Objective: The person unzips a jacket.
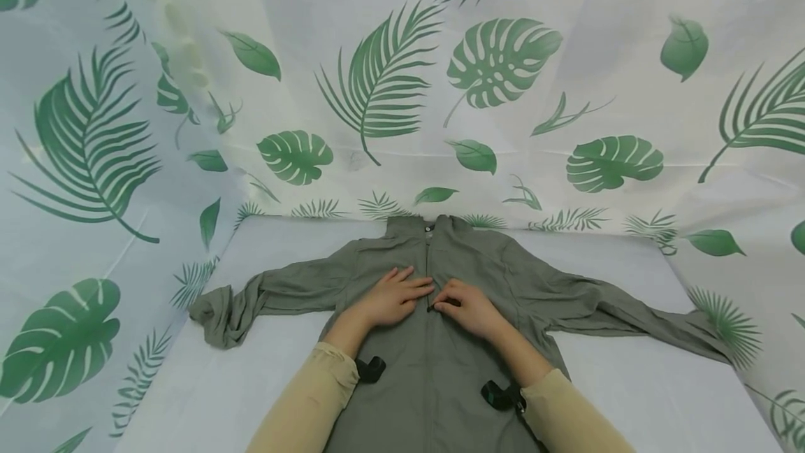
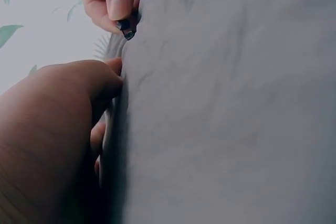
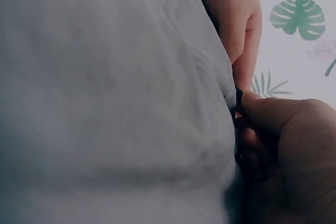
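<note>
Leaf-printed sheeting (image 1: 402, 180) rises at twelve o'clock beyond a white table (image 1: 264, 369), where a grey-green shirt (image 1: 402, 390) lies spread under two hands.

Clock-face centre is a small dark pull (image 1: 430, 309) on the shirt's front seam (image 1: 430, 362): the collar (image 1: 454, 226) sits at twelve, the bunched sleeve (image 1: 226, 313) at nine, the straighter sleeve (image 1: 604, 306) between three and four. At nine, close to the pull, the left hand (image 1: 393, 298) rests on the cloth, its fingers slightly spread. At three, the right hand (image 1: 468, 306) pinches the pull between thumb and forefinger, the other fingers curled beneath. Black devices (image 1: 371, 369) sit by the wrists, one between seven and eight, one near five.
</note>
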`<control>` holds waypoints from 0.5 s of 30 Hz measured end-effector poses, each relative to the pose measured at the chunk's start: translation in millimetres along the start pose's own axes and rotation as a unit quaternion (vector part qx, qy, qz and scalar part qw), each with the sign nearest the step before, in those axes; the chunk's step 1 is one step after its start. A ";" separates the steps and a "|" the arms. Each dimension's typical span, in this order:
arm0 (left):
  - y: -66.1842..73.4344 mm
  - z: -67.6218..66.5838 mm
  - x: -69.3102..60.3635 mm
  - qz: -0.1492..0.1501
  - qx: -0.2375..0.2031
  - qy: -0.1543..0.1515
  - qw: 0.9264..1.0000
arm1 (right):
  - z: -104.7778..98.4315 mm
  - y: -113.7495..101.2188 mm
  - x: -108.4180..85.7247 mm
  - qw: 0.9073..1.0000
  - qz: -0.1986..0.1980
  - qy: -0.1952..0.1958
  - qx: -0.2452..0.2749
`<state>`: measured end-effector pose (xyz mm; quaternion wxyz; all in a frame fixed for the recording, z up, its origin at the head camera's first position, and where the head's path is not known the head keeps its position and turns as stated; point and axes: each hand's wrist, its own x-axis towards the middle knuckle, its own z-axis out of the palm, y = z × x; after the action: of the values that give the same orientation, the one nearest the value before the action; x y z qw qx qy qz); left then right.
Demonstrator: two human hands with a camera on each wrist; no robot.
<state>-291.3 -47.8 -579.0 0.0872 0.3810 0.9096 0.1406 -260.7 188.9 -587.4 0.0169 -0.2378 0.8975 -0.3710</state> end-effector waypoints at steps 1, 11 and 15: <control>0.2 -0.6 0.1 -0.002 -0.005 -0.001 1.000 | 0.0 -0.3 0.1 1.000 -0.002 0.001 -0.001; 0.2 -3.0 1.1 -0.015 -0.026 -0.005 1.000 | 0.2 -10.3 -7.4 1.000 -0.023 0.012 -0.013; -1.0 -2.5 1.2 -0.014 -0.021 -0.007 1.000 | 2.0 -12.2 -12.7 0.999 -0.034 0.009 -0.014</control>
<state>-293.5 -48.1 -577.0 0.1033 0.3675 0.9111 0.1554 -243.9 185.7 -582.5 -0.0075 -0.2649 0.8940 -0.3612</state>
